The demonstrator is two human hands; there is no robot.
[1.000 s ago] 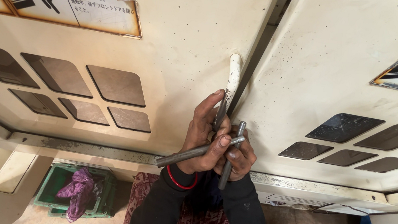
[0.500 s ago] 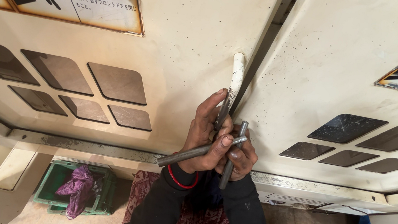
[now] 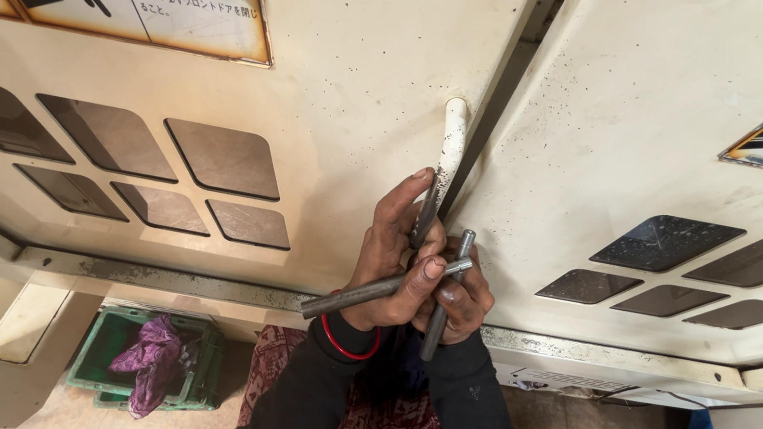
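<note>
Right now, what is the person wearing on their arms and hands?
Both hands are bare, with no gloves. The left hand has a thin red bangle round the wrist. Both arms are covered to the wrist by dark, near-black long sleeves, snug at the cuffs; the right sleeve carries a small pale mark near the cuff. The right hand shows no jewellery.

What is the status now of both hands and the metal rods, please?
Left hand shut on a grey metal rod, fingers up on the white door handle. Right hand shut on a second rod. Rods crossed, touching. Nothing in the way.
</note>
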